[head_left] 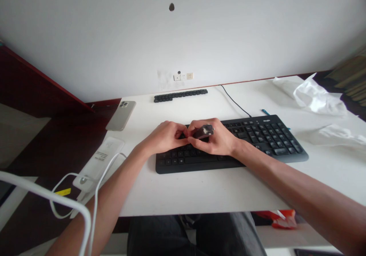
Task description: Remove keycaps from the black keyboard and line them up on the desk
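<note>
A black keyboard (pixel 200 166) lies on the white desk, with both hands over its left half. My right hand (pixel 219 137) is closed around a dark tool (pixel 203 131) whose worn, whitish-chipped end sticks up out of the grip; its lower end is hidden, so its kind does not show. Close against the right fingertips, my left hand (pixel 167 136) is closed in a pinch above the keys. Whatever lies between its thumb and forefinger is hidden. Behind the keyboard, black keycaps (pixel 183 94) are lined up in a long row with a shorter one in front.
A phone (pixel 121 115) lies face down at the left, near a white power strip (pixel 98 160) with white cables (pixel 98 187). A teal stick (pixel 265 111) pokes out behind the keyboard. Crumpled white plastic (pixel 314 95) covers the right side. The keyboard's cord (pixel 236 101) runs toward the wall.
</note>
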{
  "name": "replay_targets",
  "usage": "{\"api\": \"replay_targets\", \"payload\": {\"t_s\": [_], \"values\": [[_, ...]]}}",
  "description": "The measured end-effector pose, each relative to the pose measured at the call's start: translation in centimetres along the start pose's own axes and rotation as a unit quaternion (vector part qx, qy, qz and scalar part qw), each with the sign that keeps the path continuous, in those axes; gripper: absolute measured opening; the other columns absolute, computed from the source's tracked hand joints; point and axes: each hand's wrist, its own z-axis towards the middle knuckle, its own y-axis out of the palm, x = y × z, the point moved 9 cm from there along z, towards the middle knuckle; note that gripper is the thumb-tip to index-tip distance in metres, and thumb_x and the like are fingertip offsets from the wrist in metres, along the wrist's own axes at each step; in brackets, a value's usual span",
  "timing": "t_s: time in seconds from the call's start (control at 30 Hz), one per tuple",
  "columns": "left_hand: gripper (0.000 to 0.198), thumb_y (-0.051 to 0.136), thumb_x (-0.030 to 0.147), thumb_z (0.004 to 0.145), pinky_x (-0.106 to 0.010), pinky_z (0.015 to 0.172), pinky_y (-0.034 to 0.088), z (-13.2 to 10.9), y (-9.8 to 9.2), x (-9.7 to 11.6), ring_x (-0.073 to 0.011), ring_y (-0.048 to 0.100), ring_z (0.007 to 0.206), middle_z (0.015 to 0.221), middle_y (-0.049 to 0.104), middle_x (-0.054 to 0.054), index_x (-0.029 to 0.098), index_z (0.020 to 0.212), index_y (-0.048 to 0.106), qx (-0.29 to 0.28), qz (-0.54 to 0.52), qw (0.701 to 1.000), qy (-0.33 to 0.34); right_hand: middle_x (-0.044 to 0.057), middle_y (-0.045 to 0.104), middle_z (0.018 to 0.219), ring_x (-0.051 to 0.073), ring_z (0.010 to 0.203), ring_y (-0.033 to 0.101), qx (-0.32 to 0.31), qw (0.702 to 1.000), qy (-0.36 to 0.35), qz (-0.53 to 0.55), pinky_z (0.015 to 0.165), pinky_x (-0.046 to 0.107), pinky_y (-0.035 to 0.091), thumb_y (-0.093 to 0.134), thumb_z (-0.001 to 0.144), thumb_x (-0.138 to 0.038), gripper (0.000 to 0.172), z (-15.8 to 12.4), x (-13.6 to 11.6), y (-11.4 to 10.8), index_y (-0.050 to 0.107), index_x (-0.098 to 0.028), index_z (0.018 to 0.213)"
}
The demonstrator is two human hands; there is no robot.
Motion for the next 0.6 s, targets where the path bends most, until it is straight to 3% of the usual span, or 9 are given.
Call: {"api": "replay_targets", "payload": {"t_s": [0.17,0.37,0.5,0.6], "values": [[0.029,0.071,0.039,0.084,-0.027,0.056,0.027,-0.1,0.0,0.3,-0.0111,0.041,0.057,0.06,0.051,0.004,0.019,0.068,0.057,0.007,0.032,0.999,0.011,0.004,0.064,0.082,0.014,0.068,0.056,-0.026,0.999,-0.04,0.009,0.066,0.029,0.045,0.062,0.093,-0.02,0.014,0.2,-0.8,1.3,0.064,-0.019,0.079],[0.016,0.067,0.034,0.089,-0.029,0.064,0.04,-0.1,0.2,1.4,-0.0165,0.056,0.072,0.082,0.064,0.0,0.021,0.086,0.058,0.046,0.064,0.995,0.062,0.007,0.066,0.084,0.019,0.079,0.06,-0.009,0.998,-0.059,0.022,0.076,0.034,0.048,0.052,0.103,-0.026,0.028,0.1,-1.1,1.1,0.063,-0.02,0.078],[0.013,0.066,0.033,0.092,-0.035,0.085,0.052,-0.2,0.6,2.4,-0.0233,0.062,0.1,0.107,0.065,-0.006,0.022,0.096,0.061,0.086,0.1,0.983,0.124,0.003,0.059,0.072,0.016,0.066,0.05,-0.008,0.998,-0.06,0.01,0.065,0.033,0.042,0.051,0.104,-0.027,0.034,0.0,-1.2,1.0,0.055,-0.021,0.071],[0.03,0.063,0.034,0.097,-0.042,0.108,0.049,-0.1,1.4,2.3,-0.0264,0.058,0.127,0.141,0.058,-0.009,0.024,0.125,0.062,0.089,0.105,0.98,0.143,0.003,0.06,0.072,0.016,0.067,0.051,-0.008,0.998,-0.061,0.019,0.068,0.032,0.044,0.05,0.104,-0.027,0.034,0.0,-1.2,1.0,0.053,-0.022,0.07]]}}
